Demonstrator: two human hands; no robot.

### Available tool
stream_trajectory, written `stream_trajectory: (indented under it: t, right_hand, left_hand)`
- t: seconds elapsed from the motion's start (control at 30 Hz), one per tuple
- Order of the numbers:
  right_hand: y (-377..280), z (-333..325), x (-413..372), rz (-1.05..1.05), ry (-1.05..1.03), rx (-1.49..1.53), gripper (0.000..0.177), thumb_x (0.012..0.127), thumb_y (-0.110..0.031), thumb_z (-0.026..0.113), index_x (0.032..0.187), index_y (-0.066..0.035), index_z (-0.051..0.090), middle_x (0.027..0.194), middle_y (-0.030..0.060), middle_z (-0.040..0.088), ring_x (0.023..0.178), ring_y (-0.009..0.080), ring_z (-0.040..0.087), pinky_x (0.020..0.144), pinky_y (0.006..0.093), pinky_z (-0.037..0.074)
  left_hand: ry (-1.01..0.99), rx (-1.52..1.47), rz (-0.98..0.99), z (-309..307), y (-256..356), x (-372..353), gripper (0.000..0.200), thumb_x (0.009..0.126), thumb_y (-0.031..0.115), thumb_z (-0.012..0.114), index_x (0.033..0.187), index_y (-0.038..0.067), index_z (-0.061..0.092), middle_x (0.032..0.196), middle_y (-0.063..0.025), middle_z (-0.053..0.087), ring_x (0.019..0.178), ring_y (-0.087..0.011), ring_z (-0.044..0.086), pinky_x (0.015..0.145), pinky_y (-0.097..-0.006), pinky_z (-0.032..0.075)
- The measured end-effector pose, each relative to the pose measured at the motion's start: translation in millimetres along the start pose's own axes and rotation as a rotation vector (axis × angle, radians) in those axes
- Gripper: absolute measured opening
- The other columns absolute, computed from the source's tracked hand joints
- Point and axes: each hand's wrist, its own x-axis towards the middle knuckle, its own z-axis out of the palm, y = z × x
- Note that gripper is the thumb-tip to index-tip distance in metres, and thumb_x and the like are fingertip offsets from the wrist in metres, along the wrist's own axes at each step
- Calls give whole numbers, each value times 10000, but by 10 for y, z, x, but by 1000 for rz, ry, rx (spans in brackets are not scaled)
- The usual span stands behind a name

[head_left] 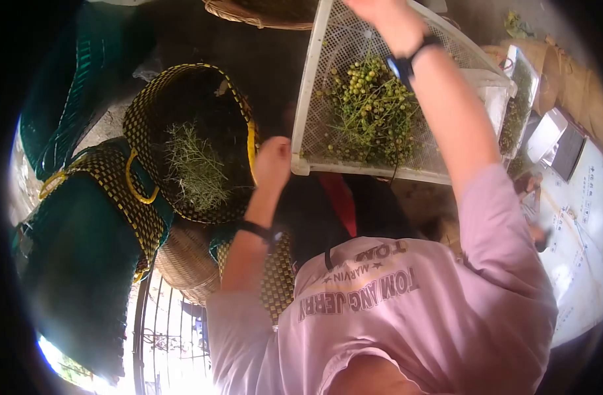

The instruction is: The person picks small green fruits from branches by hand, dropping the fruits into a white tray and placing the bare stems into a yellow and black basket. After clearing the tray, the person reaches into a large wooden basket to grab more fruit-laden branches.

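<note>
My left hand (pixel 274 160) is closed beside the near left corner of a white mesh tray (pixel 301 99), close to the yellow-edged rim of a woven basket (pixel 131 118). Whatever its fingers hold, if anything, is hidden. Over the far part of the tray reaches my right hand (pixel 383 13), cut off by the top edge so its fingers do not show clearly. In the tray lies a heap of small round green-yellow fruits on stems (pixel 374 108). Inside the black and yellow basket sits a bundle of thin green stalks (pixel 195 168).
A second black and yellow woven bag (pixel 107 181) with green cloth stands at left. A wicker basket (pixel 186 263) is below it. Another tray (pixel 518 99) sits behind the first at right, near a white printed sack (pixel 577 257) and an open white box (pixel 554 141).
</note>
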Motion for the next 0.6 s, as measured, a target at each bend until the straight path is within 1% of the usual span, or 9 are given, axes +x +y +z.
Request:
stream_trajectory:
  t: [0.07, 0.13, 0.23, 0.33, 0.4, 0.47, 0.5, 0.53, 0.6]
  right_hand:
    - [140, -336, -757, -35, -30, -228, 262, 881, -221, 642, 1032, -20, 569, 1020, 107, 604, 866, 168, 606, 631, 217, 479]
    - [243, -764, -1384, -15, 89, -248, 268, 913, -245, 609, 1090, -47, 574, 1031, 68, 604, 868, 153, 598, 694, 229, 473]
    - [303, -1456, -2211, -20, 446, -326, 238, 930, -263, 585, 1092, -90, 568, 1015, 32, 583, 812, 127, 584, 621, 260, 485]
    - [518, -2219, -2816, 72, 769, -383, 202, 927, -238, 584, 1095, -125, 576, 996, 12, 584, 762, 93, 560, 591, 246, 445]
    - [719, -2500, -3015, 114, 768, -423, 203, 919, -224, 584, 1095, -122, 575, 988, 18, 588, 775, 101, 568, 605, 255, 456]
    - [968, -2758, -3046, 152, 764, -459, 205, 911, -209, 585, 1095, -118, 574, 980, 25, 593, 787, 109, 575, 619, 265, 467]
    - [1133, -2842, -2956, 33, 650, -699, 213, 897, -185, 587, 1095, -109, 572, 1021, 48, 586, 809, 140, 590, 655, 289, 484]
    - [1235, -2851, -2863, -89, 530, -939, 223, 882, -160, 589, 1096, -100, 570, 1062, 71, 578, 831, 171, 605, 692, 313, 501]
    - [1089, -2422, -2685, -259, 427, -1159, 269, 866, -123, 581, 1133, -96, 558, 1205, 123, 510, 907, 248, 613, 778, 365, 510]
  left_hand:
    - [-207, 37, 5, 426, 272, -103, 85, 826, 176, 598, 909, 166, 613, 857, -79, 657, 788, -316, 636, 691, -430, 508]
    - [-315, 82, -39, 822, 346, -125, 99, 828, 153, 591, 925, 136, 597, 881, -92, 657, 802, -320, 636, 696, -432, 507]
    - [-36, -113, -205, 1116, 567, -96, 158, 812, 125, 607, 946, 59, 555, 868, -112, 635, 788, -295, 632, 664, -404, 501]
    - [78, -270, -65, 996, 958, -158, 152, 809, 118, 616, 938, 71, 551, 794, -79, 596, 702, -279, 599, 657, -397, 494]
    - [25, -249, 55, 1036, 1139, -113, 175, 805, 132, 636, 944, 77, 545, 811, -66, 562, 704, -246, 574, 645, -395, 485]
    - [127, 10, 270, 1145, 1334, 136, 238, 801, 173, 668, 984, 76, 550, 903, -72, 571, 821, -229, 587, 646, -374, 489]
    - [95, 95, 185, 1195, 1434, 262, 300, 805, 230, 683, 1026, 73, 554, 1020, -91, 556, 956, -253, 569, 696, -382, 500]
    - [94, 104, 205, 1289, 1465, 364, 300, 805, 230, 683, 1026, 73, 554, 1020, -91, 556, 956, -253, 569, 696, -382, 500]
    - [-113, 484, 32, 1505, 1424, 509, 336, 826, 269, 666, 1073, 76, 546, 1102, -117, 536, 1015, -299, 553, 753, -412, 502]
